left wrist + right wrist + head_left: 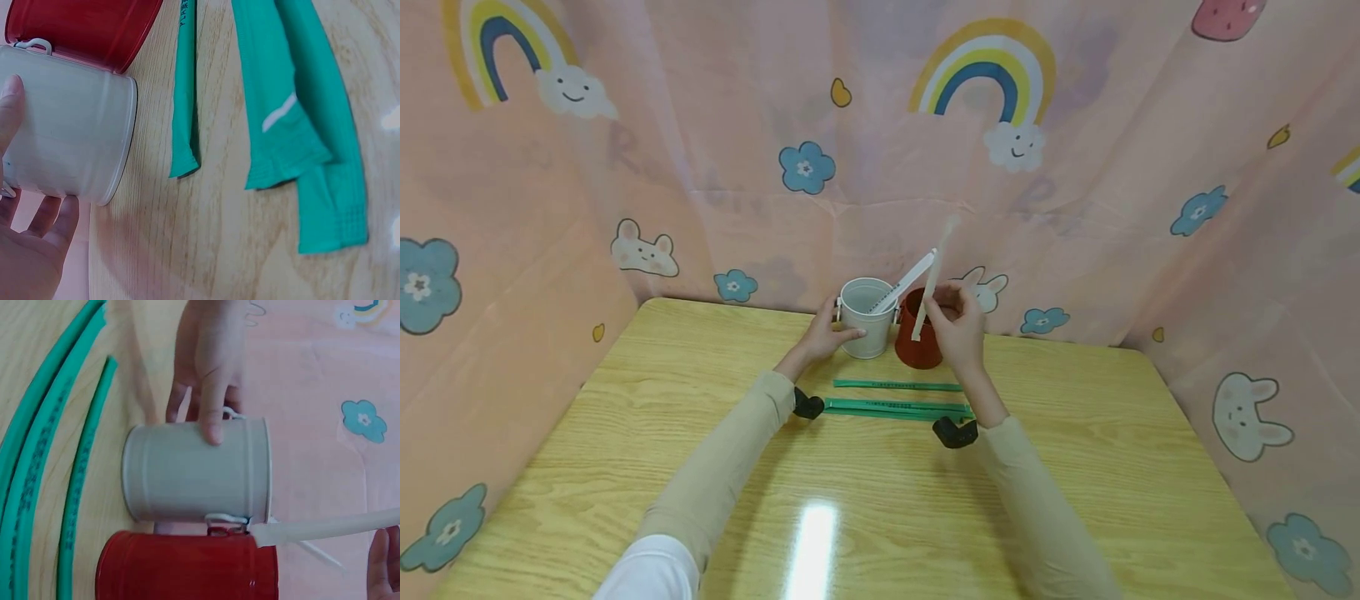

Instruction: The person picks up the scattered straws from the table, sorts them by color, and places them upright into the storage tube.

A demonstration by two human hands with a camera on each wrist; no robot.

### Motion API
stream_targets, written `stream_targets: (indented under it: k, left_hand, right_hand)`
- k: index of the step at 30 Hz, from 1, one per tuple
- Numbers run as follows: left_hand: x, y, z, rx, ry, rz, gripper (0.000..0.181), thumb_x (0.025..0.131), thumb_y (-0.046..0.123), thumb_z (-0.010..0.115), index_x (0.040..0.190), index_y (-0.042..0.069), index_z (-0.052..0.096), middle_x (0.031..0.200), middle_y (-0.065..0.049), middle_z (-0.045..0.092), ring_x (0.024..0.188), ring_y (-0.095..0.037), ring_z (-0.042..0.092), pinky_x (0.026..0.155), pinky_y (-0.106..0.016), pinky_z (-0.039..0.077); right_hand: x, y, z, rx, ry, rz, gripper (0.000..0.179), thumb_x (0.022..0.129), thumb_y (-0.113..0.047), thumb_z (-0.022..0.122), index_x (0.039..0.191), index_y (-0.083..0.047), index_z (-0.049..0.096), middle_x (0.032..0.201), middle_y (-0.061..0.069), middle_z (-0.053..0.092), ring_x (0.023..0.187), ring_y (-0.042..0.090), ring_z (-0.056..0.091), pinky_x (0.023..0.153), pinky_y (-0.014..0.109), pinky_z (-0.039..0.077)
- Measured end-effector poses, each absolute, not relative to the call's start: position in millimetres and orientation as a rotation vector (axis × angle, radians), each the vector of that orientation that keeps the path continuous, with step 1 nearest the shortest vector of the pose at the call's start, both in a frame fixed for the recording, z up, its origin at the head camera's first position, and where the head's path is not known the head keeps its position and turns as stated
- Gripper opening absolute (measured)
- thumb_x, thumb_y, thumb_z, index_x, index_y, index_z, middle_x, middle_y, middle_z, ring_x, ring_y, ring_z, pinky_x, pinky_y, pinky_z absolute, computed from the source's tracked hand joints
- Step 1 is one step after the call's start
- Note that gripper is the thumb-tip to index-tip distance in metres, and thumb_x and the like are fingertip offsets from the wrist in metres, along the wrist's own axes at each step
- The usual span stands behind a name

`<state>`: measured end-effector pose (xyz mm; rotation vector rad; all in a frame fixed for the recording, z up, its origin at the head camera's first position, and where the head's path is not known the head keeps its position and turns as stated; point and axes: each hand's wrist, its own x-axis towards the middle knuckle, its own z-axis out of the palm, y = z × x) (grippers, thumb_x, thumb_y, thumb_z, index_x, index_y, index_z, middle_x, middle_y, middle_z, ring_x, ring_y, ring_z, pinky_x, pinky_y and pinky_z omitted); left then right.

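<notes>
My left hand holds the small white metal bucket from its left side, thumb across the front. In the left wrist view, part of that hand shows beside the bucket. Inside the bucket leans a white wrapped straw with small print. My right hand pinches another long white wrapped straw, tilted, in front of the red bucket. The red bucket stands close against the white one's right side. In the right wrist view, the pinched straw crosses near both bucket rims.
Several green wrapped straws lie crosswise on the wooden table: a single straw nearer the buckets and a small group in front. A pink patterned curtain hangs behind the table. Black wrist devices sit at both wrists.
</notes>
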<state>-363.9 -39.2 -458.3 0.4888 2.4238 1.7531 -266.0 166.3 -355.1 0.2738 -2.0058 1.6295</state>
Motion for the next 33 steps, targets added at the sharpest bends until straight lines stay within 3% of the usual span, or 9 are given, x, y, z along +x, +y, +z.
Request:
stream_targets:
  k: [7,10,13,21,27,33]
  left_hand:
    - [-364.4,-37.9,-458.0,0.497,2.439,1.745,0.082,0.087,0.015,0.071,0.150,0.005,0.020,0.149,-0.018,0.031,0.135,-0.037,0.036,0.113,-0.052,0.032]
    - [-363.8,-37.7,-457.3,0.490,2.440,1.742,0.082,0.087,0.015,0.071,0.150,0.006,0.019,0.149,-0.017,0.031,0.135,-0.037,0.036,0.113,-0.052,0.032]
    - [-363.8,-37.4,-456.6,0.485,2.438,1.741,0.083,0.087,0.015,0.071,0.151,0.007,0.018,0.150,-0.017,0.030,0.136,-0.037,0.036,0.113,-0.052,0.031]
    - [-363.9,-37.5,-456.6,0.483,2.429,1.751,0.082,0.087,0.014,0.071,0.151,0.007,0.019,0.149,-0.017,0.031,0.134,-0.037,0.036,0.111,-0.052,0.034]
    - [-364.7,-38.4,-459.3,0.494,2.422,1.768,0.082,0.088,0.014,0.070,0.151,0.006,0.019,0.150,-0.017,0.029,0.136,-0.037,0.035,0.111,-0.052,0.034]
    - [-363.9,-37.7,-458.8,0.506,2.412,1.789,0.083,0.087,0.012,0.070,0.151,0.005,0.018,0.150,-0.018,0.029,0.137,-0.037,0.035,0.111,-0.052,0.035]
  right_hand:
    - [-277.4,159.4,-357.3,0.287,-1.819,1.678,0.017,0.089,0.000,0.063,0.102,0.010,0.059,0.090,-0.003,0.061,0.084,0.004,0.059,0.079,0.015,0.051]
    - [-279.7,155.2,-356.5,0.302,-1.771,1.671,0.017,0.088,0.003,0.063,0.102,0.012,0.058,0.090,-0.006,0.059,0.085,0.005,0.059,0.079,0.016,0.051]
    - [-281.5,151.2,-354.9,0.296,-1.736,1.686,0.019,0.087,0.005,0.063,0.101,0.015,0.056,0.090,-0.004,0.060,0.085,0.007,0.060,0.078,0.017,0.052]
    - [-293.3,141.5,-363.6,0.200,-1.716,1.787,0.024,0.087,0.007,0.062,0.107,0.019,0.053,0.096,0.026,0.060,0.082,0.008,0.059,0.075,0.015,0.050]
    - [-316.1,137.5,-386.6,0.100,-1.779,1.837,0.035,0.089,-0.001,0.065,0.117,0.014,0.051,0.101,0.020,0.061,0.082,0.004,0.059,0.074,0.012,0.049]
    - [-324.1,131.9,-400.3,0.046,-1.907,1.706,0.025,0.090,-0.011,0.067,0.108,0.005,0.060,0.100,0.017,0.065,0.081,0.010,0.061,0.072,0.012,0.049]
